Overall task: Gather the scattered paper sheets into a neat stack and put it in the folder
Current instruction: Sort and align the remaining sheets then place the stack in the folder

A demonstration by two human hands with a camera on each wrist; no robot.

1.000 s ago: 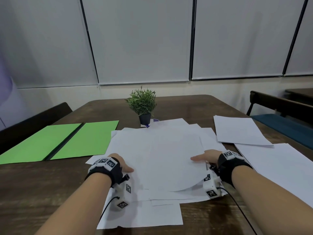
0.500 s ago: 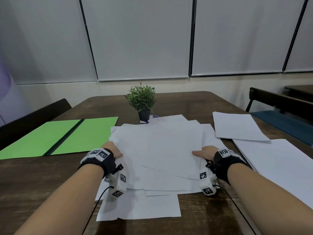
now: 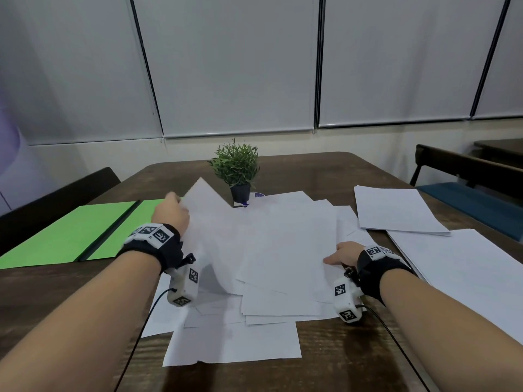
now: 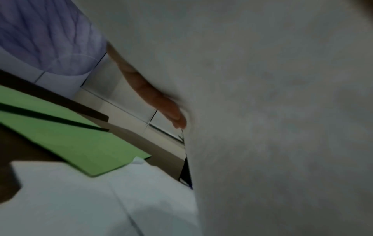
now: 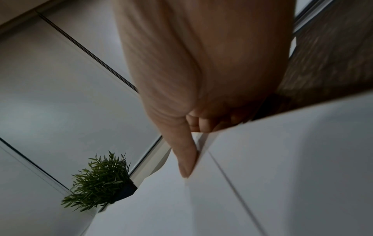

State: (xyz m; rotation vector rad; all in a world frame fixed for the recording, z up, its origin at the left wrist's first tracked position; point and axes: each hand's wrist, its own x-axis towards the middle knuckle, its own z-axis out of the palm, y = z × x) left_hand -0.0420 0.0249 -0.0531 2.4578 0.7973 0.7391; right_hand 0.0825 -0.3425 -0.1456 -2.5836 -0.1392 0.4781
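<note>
A loose pile of white paper sheets [image 3: 283,250] lies mid-table. My left hand [image 3: 172,213] holds the pile's left edge, which stands raised and curved off the table; in the left wrist view one finger [image 4: 157,99] lies against the lifted paper [image 4: 272,127]. My right hand [image 3: 343,254] pinches the pile's right edge, thumb [image 5: 185,156] on top and fingers [image 5: 201,123] curled beneath the sheets [image 5: 262,183]. The open green folder [image 3: 70,236] lies flat to the left, also visible as the green folder [image 4: 70,138] in the left wrist view.
A small potted plant [image 3: 236,168] stands just behind the pile. More white sheets lie apart: one stack [image 3: 396,210] at the right rear, another [image 3: 467,273] at the right edge, one sheet [image 3: 232,343] near me. Chairs [image 3: 467,176] flank the table.
My left hand has risen and moved forward, lifting the pile's left edge into a curve. The right hand stays on the right edge.
</note>
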